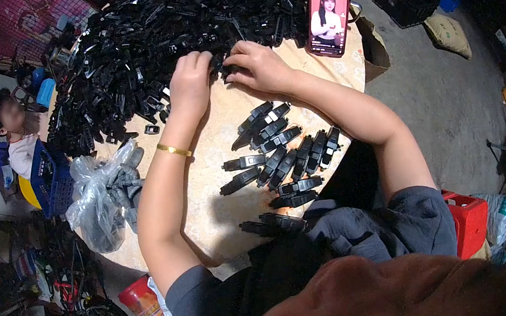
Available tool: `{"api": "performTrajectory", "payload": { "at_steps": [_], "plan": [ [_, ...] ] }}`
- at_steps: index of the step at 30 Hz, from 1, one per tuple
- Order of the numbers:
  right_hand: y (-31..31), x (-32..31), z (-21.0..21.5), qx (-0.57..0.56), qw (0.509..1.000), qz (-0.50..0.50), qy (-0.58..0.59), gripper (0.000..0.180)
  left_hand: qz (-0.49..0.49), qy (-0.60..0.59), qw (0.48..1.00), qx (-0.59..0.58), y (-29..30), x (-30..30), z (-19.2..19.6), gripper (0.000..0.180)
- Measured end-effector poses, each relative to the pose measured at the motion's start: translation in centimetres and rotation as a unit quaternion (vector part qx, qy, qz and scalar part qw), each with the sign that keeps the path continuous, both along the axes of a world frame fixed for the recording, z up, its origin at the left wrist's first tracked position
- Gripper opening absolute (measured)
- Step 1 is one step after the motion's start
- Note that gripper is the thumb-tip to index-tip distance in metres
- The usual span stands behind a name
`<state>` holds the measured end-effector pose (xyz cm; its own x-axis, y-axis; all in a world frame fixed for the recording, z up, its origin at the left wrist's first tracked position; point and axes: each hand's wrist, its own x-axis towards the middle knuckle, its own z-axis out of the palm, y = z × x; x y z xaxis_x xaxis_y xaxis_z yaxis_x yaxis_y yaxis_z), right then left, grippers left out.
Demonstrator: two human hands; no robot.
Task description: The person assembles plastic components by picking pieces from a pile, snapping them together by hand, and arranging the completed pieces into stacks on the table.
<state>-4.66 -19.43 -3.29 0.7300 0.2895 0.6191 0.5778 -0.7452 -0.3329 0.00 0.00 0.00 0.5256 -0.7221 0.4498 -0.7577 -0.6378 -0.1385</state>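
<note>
A large heap of small black plastic parts [178, 21] covers the far side of a round table. My left hand [191, 80] is at the heap's near edge, its fingers curled down and together; what they hold, if anything, is hidden. Just to its right, my right hand [260, 67] bends its thumb and fingers around a black plastic part [227, 69] that is mostly covered. Nearer my body, between my forearms, several assembled-looking black pieces [281, 167] lie in small clusters on the pale tabletop [218, 229].
An upright phone [328, 17] playing a video stands right of the heap. At the left edge are a clear plastic bag [100, 195] with grey cloth beside it and a blue basket [51, 180]. A child [17, 129] sits beyond. A red bin [468, 220] stands at right.
</note>
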Motion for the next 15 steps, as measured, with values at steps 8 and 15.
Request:
{"api": "performTrajectory", "payload": {
  "at_steps": [8, 15],
  "plan": [
    [-0.7, -0.4, 0.1, 0.028, 0.975, 0.135, 0.174, 0.032, 0.054, 0.386, 0.799, -0.458, 1.9, -5.7, -1.3, 0.019],
    [-1.7, -0.8, 1.6, -0.066, 0.972, 0.110, 0.195, 0.027, -0.069, 0.282, 0.929, -0.228, 3.5, -7.1, -2.1, 0.013]
  ]
}}
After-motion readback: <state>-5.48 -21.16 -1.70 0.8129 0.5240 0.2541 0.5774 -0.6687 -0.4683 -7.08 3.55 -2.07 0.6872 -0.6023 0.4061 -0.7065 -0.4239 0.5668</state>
